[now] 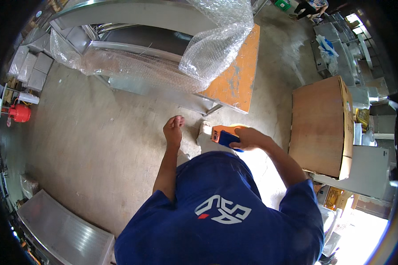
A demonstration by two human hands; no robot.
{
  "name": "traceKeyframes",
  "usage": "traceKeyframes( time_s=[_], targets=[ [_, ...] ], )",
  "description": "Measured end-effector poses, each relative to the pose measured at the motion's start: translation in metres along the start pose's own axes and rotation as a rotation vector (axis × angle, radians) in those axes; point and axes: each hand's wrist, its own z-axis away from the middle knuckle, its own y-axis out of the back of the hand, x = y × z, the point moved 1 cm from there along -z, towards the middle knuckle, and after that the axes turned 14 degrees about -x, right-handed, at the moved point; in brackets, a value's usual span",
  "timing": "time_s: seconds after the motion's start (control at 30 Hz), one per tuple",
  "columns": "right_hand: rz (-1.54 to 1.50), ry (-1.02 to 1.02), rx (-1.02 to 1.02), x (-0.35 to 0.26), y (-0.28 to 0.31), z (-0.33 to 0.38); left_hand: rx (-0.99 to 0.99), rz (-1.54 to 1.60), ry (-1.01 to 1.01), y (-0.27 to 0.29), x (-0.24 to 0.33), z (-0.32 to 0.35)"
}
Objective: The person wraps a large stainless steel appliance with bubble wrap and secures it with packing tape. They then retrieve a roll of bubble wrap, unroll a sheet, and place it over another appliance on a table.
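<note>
My right hand [250, 139] is closed round an orange-and-blue handheld tool [227, 136] that looks like a tape dispenser, held in front of my waist. A bit of yellow shows behind it. To its left, my left hand [174, 128] is raised with the fingers curled in, and nothing shows in them. Beyond both hands stands a table with a worn orange top [234, 79]. On it lies a large metal piece [137, 20], partly wrapped in clear bubble wrap [221, 44] that drapes over the near side. Neither hand touches the table or the wrap.
A big cardboard box [316, 128] stands close on my right, with metal cabinets and clutter behind. A perforated metal panel [70, 229] is at the lower left. A red canister [20, 113] and wrapped boxes [33, 70] are far left. Another person [311, 8] is far off at the upper right.
</note>
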Motion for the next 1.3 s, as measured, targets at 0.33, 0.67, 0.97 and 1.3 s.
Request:
traceKeyframes(
  time_s=[0.33, 0.67, 0.97, 1.3],
  targets=[
    [0.492, -0.117, 0.502, -0.054, 0.065, -0.041, 0.474, 0.187, -0.391, -0.009, 0.02, -0.141],
    [0.196, -0.093, 0.786, -0.039, 0.093, -0.039, 0.595, -0.257, -0.631, -0.049, 0.062, -0.227],
    [0.141, 0.007, 0.798, -0.012, 0.1, -0.042, 0.796, -0.544, -0.111, -0.049, 0.064, -0.19],
    [0.237, 0.268, 0.706, 0.036, 0.129, -0.049, -0.13, 0.343, -0.043, -0.088, 0.081, -0.131]
  ],
)
